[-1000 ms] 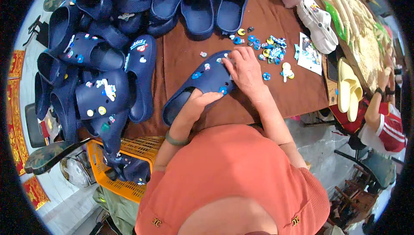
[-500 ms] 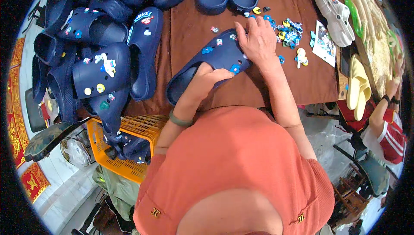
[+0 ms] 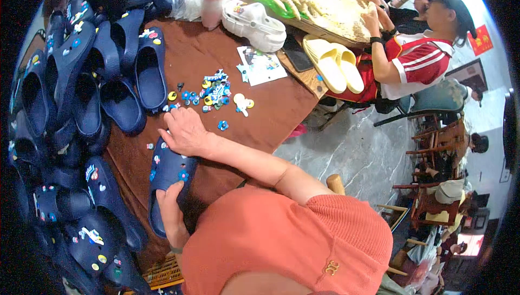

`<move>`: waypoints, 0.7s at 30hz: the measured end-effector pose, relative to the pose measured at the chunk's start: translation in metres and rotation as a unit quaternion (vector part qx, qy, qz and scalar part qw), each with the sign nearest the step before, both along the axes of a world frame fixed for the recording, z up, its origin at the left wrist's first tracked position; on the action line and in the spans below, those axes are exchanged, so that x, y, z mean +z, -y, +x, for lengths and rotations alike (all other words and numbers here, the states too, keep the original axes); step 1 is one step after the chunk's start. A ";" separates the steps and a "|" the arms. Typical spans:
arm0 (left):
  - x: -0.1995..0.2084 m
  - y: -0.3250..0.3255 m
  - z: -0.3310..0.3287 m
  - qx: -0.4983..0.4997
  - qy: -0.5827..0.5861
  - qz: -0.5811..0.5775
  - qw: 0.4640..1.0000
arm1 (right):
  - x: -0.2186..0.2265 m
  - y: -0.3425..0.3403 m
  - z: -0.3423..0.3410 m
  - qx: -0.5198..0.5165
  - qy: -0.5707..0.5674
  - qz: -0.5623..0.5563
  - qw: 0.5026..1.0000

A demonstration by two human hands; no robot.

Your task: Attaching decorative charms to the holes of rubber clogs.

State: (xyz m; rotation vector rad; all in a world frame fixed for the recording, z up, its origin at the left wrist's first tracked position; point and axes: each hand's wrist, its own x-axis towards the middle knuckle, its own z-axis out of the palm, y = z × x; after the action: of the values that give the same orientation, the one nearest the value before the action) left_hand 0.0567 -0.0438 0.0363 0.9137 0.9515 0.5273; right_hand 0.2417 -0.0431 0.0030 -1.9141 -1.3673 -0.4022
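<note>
A navy clog (image 3: pixel 172 166) dotted with small charms lies in front of me on the brown cloth. My left hand (image 3: pixel 172 208) grips its upper near the opening, thumb beside a blue flower charm (image 3: pixel 183 175) and other fingers hidden inside the shoe. Over the toe end rests my right hand (image 3: pixel 187 131), thumb apart from its bent fingers, which reach toward loose charms at the cloth's far side. Nothing shows in it, though its underside is hidden. Beyond it sits a pile of blue, yellow and white charms (image 3: pixel 216 90), with a single flower charm (image 3: pixel 222 125) nearer me.
Many navy clogs (image 3: pixel 122 103) crowd the left side. Toward the back stand a white clog (image 3: pixel 253 24), a printed card (image 3: pixel 261 66) and pale yellow slippers (image 3: pixel 337 62). A person in red and white (image 3: pixel 417 51) works at a tray of pale strips (image 3: pixel 319 5). An orange crate (image 3: pixel 165 273) sits below.
The view has swung to the right, bringing the neighbouring person and the room into sight. My left hand stays on the clog; my right hand remains around its toe end.
</note>
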 end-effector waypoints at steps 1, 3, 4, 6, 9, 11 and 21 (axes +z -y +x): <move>-0.006 -0.004 -0.002 -0.036 0.011 0.006 0.999 | 0.002 0.001 0.001 0.002 -0.003 0.006 1.000; -0.009 -0.007 -0.001 -0.070 0.022 0.012 0.997 | 0.004 0.000 0.002 0.001 -0.004 -0.006 1.000; -0.008 -0.006 0.000 -0.060 0.032 0.016 0.998 | 0.004 -0.001 0.001 0.002 -0.008 -0.018 1.000; -0.005 -0.005 0.001 -0.049 0.041 0.020 0.998 | 0.006 -0.002 0.003 0.012 -0.016 -0.043 0.999; -0.002 -0.006 0.002 -0.072 0.038 0.019 0.996 | 0.006 -0.004 0.005 0.025 -0.017 -0.081 0.996; -0.003 -0.005 0.006 -0.057 0.038 0.007 0.998 | 0.005 -0.004 0.009 0.026 -0.010 -0.094 0.995; -0.003 -0.004 0.000 -0.039 0.008 -0.004 0.999 | 0.002 -0.004 0.014 0.157 -0.021 -0.024 0.987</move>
State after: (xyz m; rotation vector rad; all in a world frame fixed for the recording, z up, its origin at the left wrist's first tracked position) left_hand 0.0567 -0.0400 0.0338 0.9348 0.8998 0.4644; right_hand 0.2557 -0.0388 0.0055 -1.6948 -1.6311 -0.1741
